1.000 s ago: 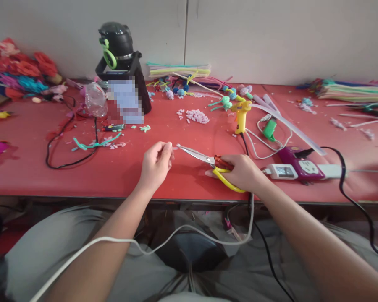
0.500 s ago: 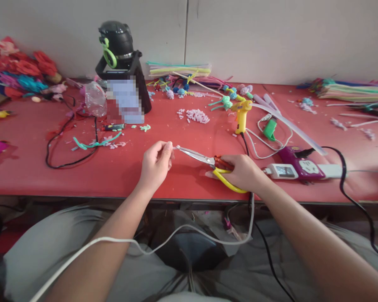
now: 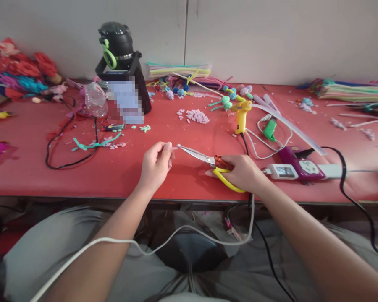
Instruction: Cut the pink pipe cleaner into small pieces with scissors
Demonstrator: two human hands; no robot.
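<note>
My left hand pinches a short, pale pipe cleaner piece between thumb and fingers, its end poking out to the right. Most of that piece is hidden in the fingers. With my right hand I hold scissors by their handles, one loop yellow and the other orange-red. The blades point left and look nearly closed, their tips at the pipe cleaner's end. Beyond the hands, a pile of short pale-pink cut pieces lies on the red table.
A yellow glue gun stands behind my right hand, near a purple power strip. At the back left are a black bottle and a phone. Pipe cleaner bundles lie farther back. A white cable crosses my left forearm.
The scissor tips have shifted very slightly to the right, and a little more of the pale pipe cleaner end shows. My left hand has stayed nearly still.
</note>
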